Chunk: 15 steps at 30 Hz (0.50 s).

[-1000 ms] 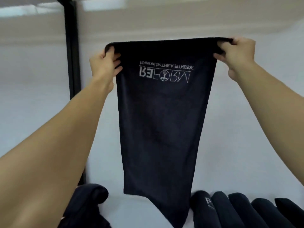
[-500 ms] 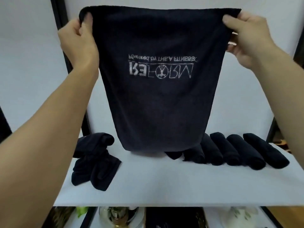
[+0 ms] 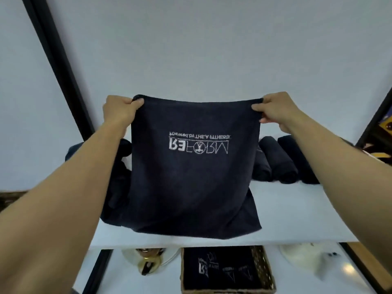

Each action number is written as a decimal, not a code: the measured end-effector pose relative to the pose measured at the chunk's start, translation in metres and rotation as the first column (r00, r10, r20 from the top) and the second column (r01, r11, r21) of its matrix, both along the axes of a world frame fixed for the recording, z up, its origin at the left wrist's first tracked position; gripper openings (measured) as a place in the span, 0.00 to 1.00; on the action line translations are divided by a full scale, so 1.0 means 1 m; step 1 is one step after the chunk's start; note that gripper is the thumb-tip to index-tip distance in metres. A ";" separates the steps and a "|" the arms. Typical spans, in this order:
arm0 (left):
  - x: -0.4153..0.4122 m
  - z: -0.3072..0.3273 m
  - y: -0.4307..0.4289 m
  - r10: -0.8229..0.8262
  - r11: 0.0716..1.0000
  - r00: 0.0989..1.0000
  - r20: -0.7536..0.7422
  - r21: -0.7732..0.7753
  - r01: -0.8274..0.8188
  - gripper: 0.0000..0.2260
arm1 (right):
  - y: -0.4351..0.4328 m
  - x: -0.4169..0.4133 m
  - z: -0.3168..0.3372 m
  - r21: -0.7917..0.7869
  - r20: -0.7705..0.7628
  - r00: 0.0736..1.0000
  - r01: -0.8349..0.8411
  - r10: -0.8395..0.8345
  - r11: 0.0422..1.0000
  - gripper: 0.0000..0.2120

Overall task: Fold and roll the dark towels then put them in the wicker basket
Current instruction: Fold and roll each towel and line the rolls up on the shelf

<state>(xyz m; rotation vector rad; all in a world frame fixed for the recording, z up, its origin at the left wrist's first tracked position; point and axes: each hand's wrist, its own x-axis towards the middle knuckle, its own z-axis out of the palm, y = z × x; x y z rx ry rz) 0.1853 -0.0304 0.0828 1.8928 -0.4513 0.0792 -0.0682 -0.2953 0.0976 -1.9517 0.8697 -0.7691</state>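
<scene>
A dark towel [image 3: 191, 187] with an upside-down white logo is held stretched by its top edge over the white shelf [image 3: 297, 213]. My left hand [image 3: 121, 112] grips its top left corner and my right hand [image 3: 273, 109] pinches its top right corner. The towel's lower part lies on the shelf near the front edge. Rolled dark towels [image 3: 282, 162] lie in a row behind it on the right. A loose heap of dark towels [image 3: 114, 187] lies to the left, partly hidden by my left arm. The wicker basket [image 3: 265, 272] sits on the shelf below, holding dark rolled towels.
Black frame posts [image 3: 61, 66] rise at left and right of the shelf. On the lower shelf a gold ornament [image 3: 148, 262] stands left of the basket and a white object [image 3: 307, 255] sits to its right. A white wall is behind.
Both hands have come down with the towel. It hung in the air before; now its lower part rests on the shelf. The view has tilted down, showing the basket below.
</scene>
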 end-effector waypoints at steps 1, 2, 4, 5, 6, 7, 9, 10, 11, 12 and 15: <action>0.007 -0.019 -0.008 0.002 0.997 0.999 -0.036 0.072 0.001 0.16 | -0.009 0.010 -0.020 -0.007 -0.054 0.998 0.017 -0.018 1.000 0.07; 0.015 -0.038 -0.016 -0.003 0.992 0.998 -0.064 0.127 0.011 0.15 | -0.017 0.019 -0.039 -0.012 -0.106 0.994 0.033 -0.034 0.999 0.06; 0.028 -0.075 -0.028 -0.025 0.979 0.991 -0.131 0.199 0.051 0.12 | -0.024 0.036 -0.072 0.019 -0.193 0.980 0.049 -0.044 0.999 0.02; 0.033 -0.095 -0.034 -0.044 0.972 0.981 -0.188 0.219 0.085 0.10 | -0.027 0.045 -0.087 0.047 -0.222 0.974 0.051 -0.039 0.998 0.05; 0.034 -0.108 -0.036 -0.062 0.966 0.967 -0.246 0.231 0.121 0.08 | -0.027 0.051 -0.098 0.058 -0.237 0.971 0.046 -0.031 0.997 0.10; 0.032 -0.119 -0.038 -0.079 0.956 0.951 -0.298 0.247 0.157 0.06 | -0.027 0.055 -0.107 0.036 -0.255 0.967 0.028 -0.018 0.999 0.13; 0.030 -0.137 -0.040 -0.090 0.922 0.944 -0.316 0.332 0.199 0.16 | -0.021 0.058 -0.121 -0.062 -0.287 0.958 -0.017 -0.002 0.998 0.16; 0.026 -0.142 -0.038 -0.081 0.899 0.959 -0.270 0.396 0.187 0.23 | -0.013 0.054 -0.127 -0.090 -0.274 0.962 -0.029 0.003 0.995 0.16; 0.019 -0.144 -0.034 -0.070 0.878 0.973 -0.222 0.449 0.166 0.27 | -0.005 0.048 -0.132 -0.102 -0.241 0.970 -0.032 0.006 0.994 0.16; 0.010 -0.146 -0.030 -0.072 0.860 0.982 -0.175 0.488 0.150 0.29 | 0.004 0.039 -0.139 -0.107 -0.207 0.978 -0.017 -0.005 0.994 0.15; -0.024 -0.146 -0.009 -0.099 0.819 0.990 -0.098 0.558 0.137 0.25 | 0.036 0.006 -0.157 -0.104 -0.160 0.986 0.031 -0.047 0.994 0.10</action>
